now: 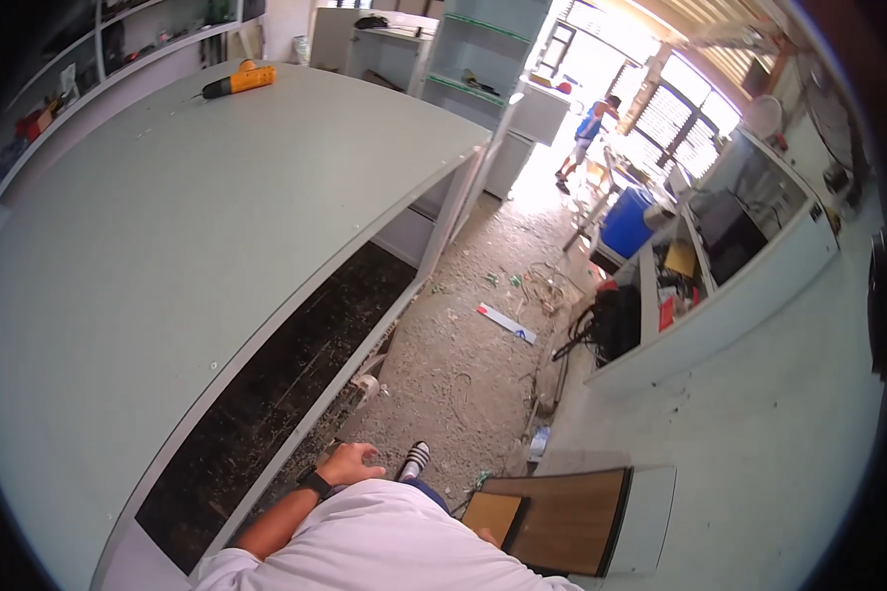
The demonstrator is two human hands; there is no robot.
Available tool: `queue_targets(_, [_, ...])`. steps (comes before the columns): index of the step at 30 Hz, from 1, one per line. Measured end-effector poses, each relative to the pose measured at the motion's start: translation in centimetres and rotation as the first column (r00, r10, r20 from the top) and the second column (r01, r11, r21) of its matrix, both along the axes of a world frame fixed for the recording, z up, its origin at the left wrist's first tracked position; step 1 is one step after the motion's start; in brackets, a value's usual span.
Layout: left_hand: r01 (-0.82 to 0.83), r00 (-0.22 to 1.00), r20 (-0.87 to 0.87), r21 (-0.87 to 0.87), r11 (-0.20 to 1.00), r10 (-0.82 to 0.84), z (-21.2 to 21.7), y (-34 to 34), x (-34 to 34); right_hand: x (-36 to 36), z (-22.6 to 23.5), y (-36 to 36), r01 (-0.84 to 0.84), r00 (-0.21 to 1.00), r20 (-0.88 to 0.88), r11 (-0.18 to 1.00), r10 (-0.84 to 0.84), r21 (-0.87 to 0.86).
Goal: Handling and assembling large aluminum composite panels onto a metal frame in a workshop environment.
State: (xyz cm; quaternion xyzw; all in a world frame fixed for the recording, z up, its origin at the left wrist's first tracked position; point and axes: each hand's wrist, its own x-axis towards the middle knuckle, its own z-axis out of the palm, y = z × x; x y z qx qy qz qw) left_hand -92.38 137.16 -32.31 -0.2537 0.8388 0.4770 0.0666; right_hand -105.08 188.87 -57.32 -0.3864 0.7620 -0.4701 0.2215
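Observation:
My left hand (pixel 351 463), with a dark watch (pixel 314 482) on its wrist, hangs at my left side with its fingers loosely apart and nothing in them. It is nearest to the lower edge of a large pale cabinet (pixel 296 212) lying with its broad panel up. Only a bit of my right hand (pixel 487 536) shows past my white shirt, beside a small tan board (pixel 493 514). Its fingers are hidden, so whether it touches that board cannot be told. A larger brown panel (pixel 572 507) with a dark edge leans just beyond.
A yellow-orange cordless drill (pixel 240 79) lies on the cabinet's far end. On the rubble-strewn floor (pixel 453 374) rests a white strip (pixel 508 323). A wall cabinet (pixel 759 261), a black bag (pixel 616 320) and a blue bin (pixel 626 222) stand right. A person (pixel 586 138) is far ahead.

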Motion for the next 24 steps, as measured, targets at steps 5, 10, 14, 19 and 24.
queue_targets(5, [-0.041, 0.999, -0.01, -0.007, 0.999, 0.041, -1.3, -0.8, -6.6, -12.4, -2.5, -2.3, 0.034, 0.998, -0.043, 0.975, -0.045, -0.221])
queue_targets(10, [-0.069, 0.997, -0.029, -0.049, 0.996, 0.067, -4.1, -1.2, -15.5, -28.3, -1.1, -8.8, 0.435, 0.866, -0.332, 0.891, -0.373, 0.134])
queue_targets(14, [0.017, 0.997, -0.067, -0.127, 0.992, -0.026, -3.8, -0.7, -24.2, -45.6, 9.4, -17.0, 0.634, 0.616, -0.749, 0.718, -0.244, 0.287])
queue_targets(19, [-0.021, 0.998, -0.052, -0.072, 0.997, 0.017, -4.0, -1.3, -29.4, -53.3, 40.7, -36.2, 0.32, 0.496, -0.798, 0.926, -0.343, -0.199])
queue_targets(24, [0.102, 0.995, 0.006, -0.098, 0.99, -0.102, -4.9, -4.0, -36.4, -53.5, 59.3, -46.8, -0.058, 0.508, -0.77, 0.876, -0.387, -0.478])
